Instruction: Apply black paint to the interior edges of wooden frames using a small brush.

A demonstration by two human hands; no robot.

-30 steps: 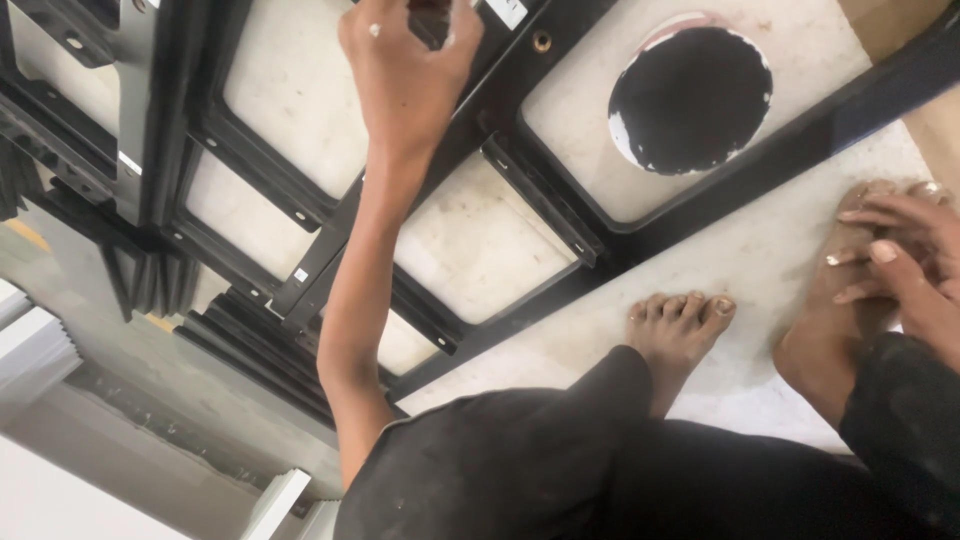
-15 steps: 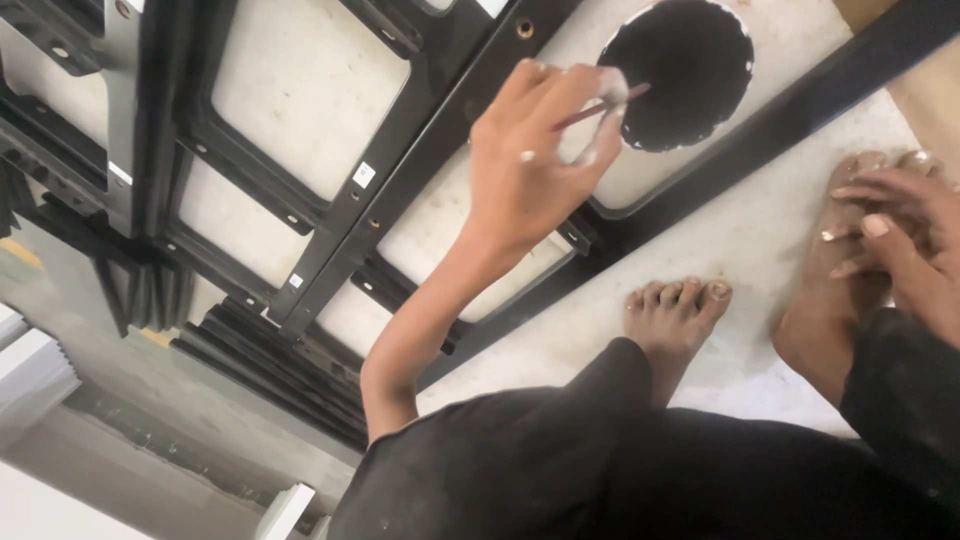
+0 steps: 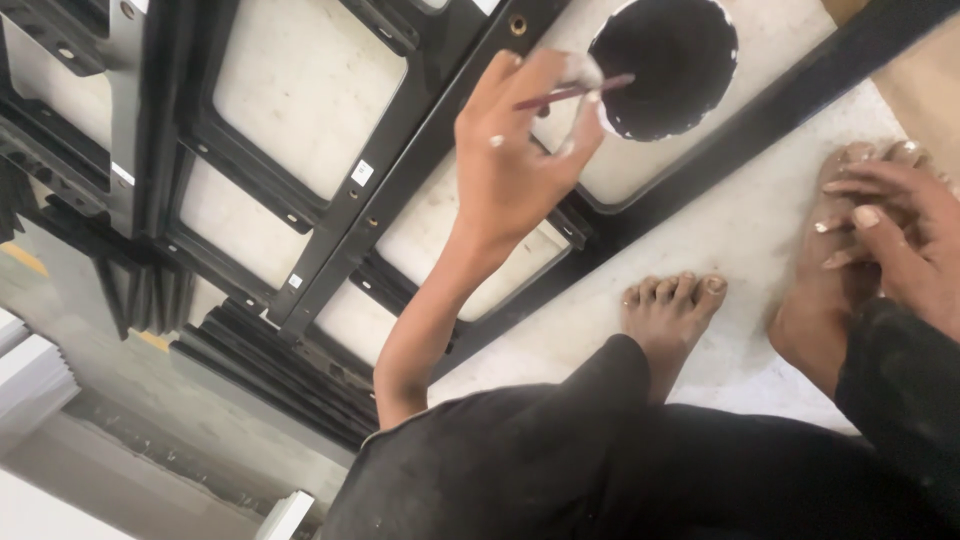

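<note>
Brush (image 3: 570, 93) in left hand (image 3: 515, 160), tip toward black disc (image 3: 665, 60)

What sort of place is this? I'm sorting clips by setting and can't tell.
Likely a workshop or small factory floor: a black metal frame lies on the pale floor, more frames are stacked beside it, and the left hand holds a thin brush.

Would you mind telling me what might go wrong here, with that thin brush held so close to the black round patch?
1. The left hand pinches a thin brush whose tip sits at the edge of the black round patch; a slip might smear black onto the pale floor.
2. The forearm reaches over the black metal frame and may brush against it.
3. The right hand rests on a bare foot near the patch, so drips could land on skin.
</note>
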